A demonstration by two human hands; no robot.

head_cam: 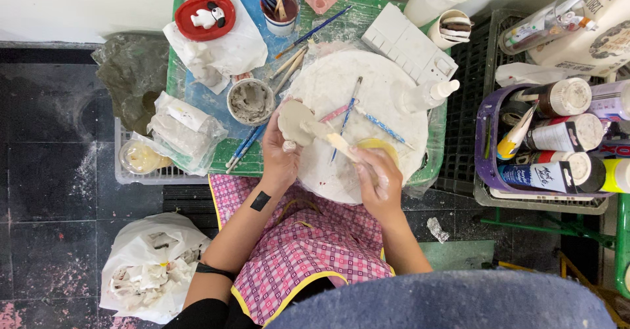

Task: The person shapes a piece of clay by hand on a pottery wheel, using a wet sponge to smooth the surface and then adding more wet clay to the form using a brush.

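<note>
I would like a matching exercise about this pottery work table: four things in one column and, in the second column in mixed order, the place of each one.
Things:
1. clay piece
2. wooden tool
3. red dish
4. white plastic bag

Places:
A. on the floor, beside the person's left arm
B. at the far left corner of the green tray
C. held in the left hand
D. gripped by the right hand, tip against the clay

Pairs: 1-C, 2-D, 3-B, 4-A
</note>
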